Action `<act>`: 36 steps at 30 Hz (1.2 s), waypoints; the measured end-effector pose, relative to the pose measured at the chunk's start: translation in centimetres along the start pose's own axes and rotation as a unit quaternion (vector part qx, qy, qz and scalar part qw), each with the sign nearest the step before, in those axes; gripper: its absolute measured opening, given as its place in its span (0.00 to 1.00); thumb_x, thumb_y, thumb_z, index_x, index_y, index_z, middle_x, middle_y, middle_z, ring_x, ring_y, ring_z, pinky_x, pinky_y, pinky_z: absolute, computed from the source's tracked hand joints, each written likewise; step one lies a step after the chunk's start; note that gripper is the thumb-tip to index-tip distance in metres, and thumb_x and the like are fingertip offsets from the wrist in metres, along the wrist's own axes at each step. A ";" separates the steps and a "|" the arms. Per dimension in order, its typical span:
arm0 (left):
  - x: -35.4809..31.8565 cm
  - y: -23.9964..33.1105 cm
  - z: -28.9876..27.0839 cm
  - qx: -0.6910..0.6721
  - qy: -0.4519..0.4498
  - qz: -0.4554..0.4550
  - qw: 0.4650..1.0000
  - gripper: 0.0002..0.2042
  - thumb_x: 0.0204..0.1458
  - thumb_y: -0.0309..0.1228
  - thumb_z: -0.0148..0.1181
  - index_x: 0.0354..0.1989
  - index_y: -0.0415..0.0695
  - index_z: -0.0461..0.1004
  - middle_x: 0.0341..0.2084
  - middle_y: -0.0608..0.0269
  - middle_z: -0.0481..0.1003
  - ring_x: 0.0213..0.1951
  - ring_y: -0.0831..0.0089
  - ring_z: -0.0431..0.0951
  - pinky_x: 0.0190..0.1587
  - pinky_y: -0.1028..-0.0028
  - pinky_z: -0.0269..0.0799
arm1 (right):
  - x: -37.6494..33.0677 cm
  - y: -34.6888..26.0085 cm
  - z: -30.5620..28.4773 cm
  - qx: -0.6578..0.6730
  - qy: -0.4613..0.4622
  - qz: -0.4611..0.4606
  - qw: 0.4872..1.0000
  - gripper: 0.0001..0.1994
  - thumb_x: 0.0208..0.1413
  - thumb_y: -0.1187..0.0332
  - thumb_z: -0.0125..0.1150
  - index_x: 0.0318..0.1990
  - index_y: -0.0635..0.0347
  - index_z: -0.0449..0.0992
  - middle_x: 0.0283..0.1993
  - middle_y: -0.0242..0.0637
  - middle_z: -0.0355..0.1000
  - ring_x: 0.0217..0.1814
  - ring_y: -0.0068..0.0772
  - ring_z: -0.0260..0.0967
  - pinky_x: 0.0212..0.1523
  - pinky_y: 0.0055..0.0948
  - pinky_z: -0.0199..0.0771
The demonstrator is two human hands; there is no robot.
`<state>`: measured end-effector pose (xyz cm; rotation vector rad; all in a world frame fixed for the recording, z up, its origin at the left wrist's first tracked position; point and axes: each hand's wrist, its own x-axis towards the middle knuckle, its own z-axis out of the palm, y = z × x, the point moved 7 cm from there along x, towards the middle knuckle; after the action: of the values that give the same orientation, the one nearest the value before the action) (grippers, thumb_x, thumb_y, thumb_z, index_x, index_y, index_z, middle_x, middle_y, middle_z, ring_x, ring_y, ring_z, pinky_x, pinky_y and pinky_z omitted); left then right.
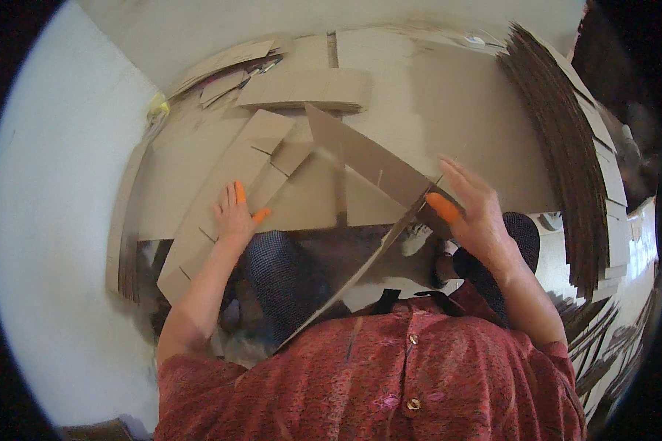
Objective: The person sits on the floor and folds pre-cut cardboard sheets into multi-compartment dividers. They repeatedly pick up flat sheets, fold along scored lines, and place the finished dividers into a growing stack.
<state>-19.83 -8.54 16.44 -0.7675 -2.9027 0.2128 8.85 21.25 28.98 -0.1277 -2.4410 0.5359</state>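
Observation:
My left hand [234, 214], fingers spread, lies on a long slotted cardboard strip [224, 184] that slants across the table's left part. Orange covers sit on two of its digits. Beside that strip is another slotted cardboard piece [290, 158]. My right hand [474, 209], with an orange cover on its thumb, grips cardboard strips where two meet at an angle. One held strip [368, 158] reaches up and left over the table. The other strip [360, 272] is seen nearly edge-on and runs down toward my shirt. The exact grip behind the thumb is hidden.
A tall stack of cardboard strips [559, 147] stands at the right. A flat pile of cardboard [305, 90] lies at the back, near more pieces and pens [265, 66]. Another stack [129, 220] leans by the left wall. The table's front edge [324, 229] is above my knees.

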 end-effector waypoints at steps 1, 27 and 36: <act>0.5 -0.5 0.2 -0.003 0.013 0.018 1.000 0.42 0.50 0.55 0.57 0.66 0.37 0.52 0.66 0.43 0.50 0.67 0.51 0.50 0.66 0.56 0.48 | 0.7 -0.9 0.5 -0.033 -0.015 -0.040 0.999 0.21 0.53 0.68 0.62 0.53 0.69 0.69 0.50 0.58 0.70 0.52 0.56 0.69 0.50 0.42 0.71; 9.8 -2.4 -3.9 -0.212 -0.071 0.037 0.974 0.12 0.52 0.35 0.58 0.37 0.38 0.77 0.30 0.46 0.77 0.33 0.53 0.77 0.38 0.60 0.72 | -0.7 -0.1 2.6 0.065 -0.082 0.061 0.993 0.22 0.43 0.81 0.53 0.51 0.63 0.71 0.27 0.55 0.71 0.29 0.57 0.71 0.31 0.43 0.71; 2.0 14.8 -10.4 -0.427 -0.210 0.159 0.865 0.14 0.50 0.30 0.60 0.42 0.33 0.75 0.32 0.49 0.76 0.34 0.66 0.76 0.40 0.70 0.71 | -0.5 -1.9 -0.1 0.078 -0.002 -0.008 0.997 0.23 0.43 0.80 0.54 0.52 0.64 0.69 0.26 0.50 0.71 0.27 0.55 0.70 0.29 0.44 0.70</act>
<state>-12.76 6.31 24.34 -1.4728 -3.1886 -1.0928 9.33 19.41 29.53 -0.0418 -2.3923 0.7167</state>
